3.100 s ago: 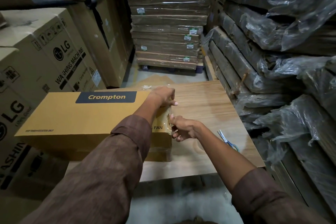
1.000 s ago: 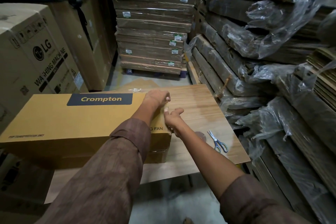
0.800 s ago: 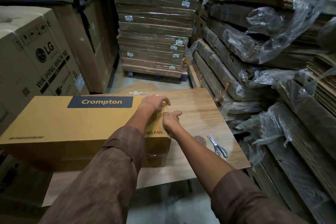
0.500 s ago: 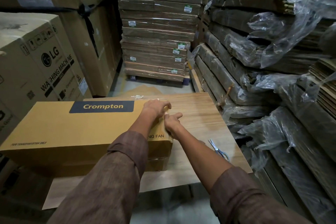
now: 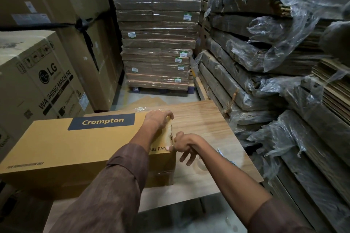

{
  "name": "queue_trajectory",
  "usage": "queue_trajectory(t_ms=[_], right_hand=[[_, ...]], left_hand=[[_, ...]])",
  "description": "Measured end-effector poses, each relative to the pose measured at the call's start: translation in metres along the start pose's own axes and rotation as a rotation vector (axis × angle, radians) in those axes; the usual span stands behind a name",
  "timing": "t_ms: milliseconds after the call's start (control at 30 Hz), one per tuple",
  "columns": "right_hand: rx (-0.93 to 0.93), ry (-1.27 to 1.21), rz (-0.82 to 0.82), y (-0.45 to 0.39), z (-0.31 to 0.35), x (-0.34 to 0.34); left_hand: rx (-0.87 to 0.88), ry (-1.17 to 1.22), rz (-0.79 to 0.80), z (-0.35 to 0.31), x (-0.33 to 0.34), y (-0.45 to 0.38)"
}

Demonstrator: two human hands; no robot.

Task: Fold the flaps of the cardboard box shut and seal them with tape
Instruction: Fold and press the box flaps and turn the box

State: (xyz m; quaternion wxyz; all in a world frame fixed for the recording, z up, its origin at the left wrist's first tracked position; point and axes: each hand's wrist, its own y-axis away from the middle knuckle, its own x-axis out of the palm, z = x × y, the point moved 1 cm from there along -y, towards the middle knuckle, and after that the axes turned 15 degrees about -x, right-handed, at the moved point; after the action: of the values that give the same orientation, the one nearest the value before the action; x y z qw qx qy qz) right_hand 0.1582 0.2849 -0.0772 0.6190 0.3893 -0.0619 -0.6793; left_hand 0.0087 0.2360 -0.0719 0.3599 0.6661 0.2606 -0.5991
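A long yellow Crompton cardboard box [image 5: 75,145] lies on a wooden table [image 5: 204,119], its right end closed and covered with clear tape [image 5: 169,134]. My left hand [image 5: 158,119] rests on the box's top right corner, fingers bent over the far edge. My right hand [image 5: 186,146] is at the box's right end, thumb pressing the tape at the top edge while the other fingers hang loose over the table.
Scissors [image 5: 226,157] lie on the table just right of my right forearm, partly hidden. An LG washing machine carton [image 5: 36,79] stands at the left. Plastic-wrapped flat cardboard stacks [image 5: 157,38] rise behind and fill the right side [image 5: 274,62].
My right hand slid from the top of the taped end toward me along the edge, and its fingers spread out. My left hand stayed on the corner. The camera tilted slightly.
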Motion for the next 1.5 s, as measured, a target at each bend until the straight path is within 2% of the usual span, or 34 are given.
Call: queue_trajectory(t_ms=[100,233,300,467,600,867,1033,1200,1300,1433,1500], right_hand=[[-0.07,-0.03,0.006,0.002,0.009,-0.007],[-0.093,-0.263,-0.185,-0.007,0.007,0.001],[-0.079,-0.294,-0.208,-0.012,0.0,0.008],[-0.076,-0.317,-0.165,-0.01,-0.006,0.006],[-0.04,-0.375,-0.095,-0.012,-0.012,-0.001],[-0.024,-0.711,0.007,-0.016,-0.035,0.001],[-0.022,-0.902,-0.024,-0.03,-0.06,0.012],[-0.011,-1.008,-0.09,-0.044,-0.041,0.015],[-0.038,-0.958,-0.063,-0.049,-0.04,0.011],[-0.124,-0.645,0.106,-0.047,-0.052,-0.003],[-0.137,-0.555,0.131,-0.043,-0.054,-0.008]], left_hand=[[-0.003,0.02,0.007,0.001,0.0,0.001],[-0.004,-0.003,0.042,-0.002,-0.002,0.006],[0.003,-0.001,0.063,-0.001,-0.004,0.009],[-0.001,0.043,0.14,0.006,-0.008,0.011],[-0.009,0.047,0.119,0.001,-0.011,0.013],[-0.043,0.049,0.084,-0.005,-0.009,0.017],[-0.026,0.043,0.179,-0.001,-0.018,0.015],[-0.025,0.008,0.175,-0.003,-0.016,0.015],[-0.013,0.022,0.149,-0.002,-0.015,0.016],[-0.012,0.013,0.172,-0.005,-0.018,0.013],[-0.027,0.016,0.196,-0.009,-0.022,0.01]])
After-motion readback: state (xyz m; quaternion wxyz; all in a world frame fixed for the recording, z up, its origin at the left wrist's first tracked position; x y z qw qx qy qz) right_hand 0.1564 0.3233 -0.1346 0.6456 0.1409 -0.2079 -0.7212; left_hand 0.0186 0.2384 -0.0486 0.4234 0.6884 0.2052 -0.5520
